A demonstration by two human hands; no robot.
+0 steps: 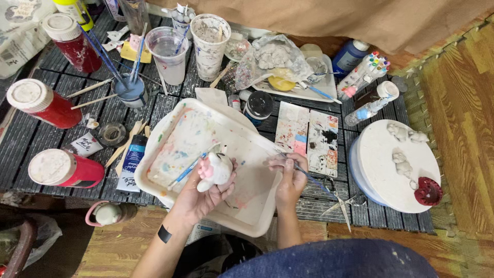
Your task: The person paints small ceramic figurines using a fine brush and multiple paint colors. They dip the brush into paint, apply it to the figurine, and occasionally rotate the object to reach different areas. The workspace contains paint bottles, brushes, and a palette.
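Three red paint jars with white lids lying/standing at left of tabletop: one upper left [72, 42], one mid left [41, 103], one lower left [64, 169]. Blue-and-white paint tube [131, 163] lying beside white tray. Small white-and-black label card [85, 144] lying near it. Blue bottle [349, 55] standing upper right. Marker pack [364, 74] with coloured caps lying beside it
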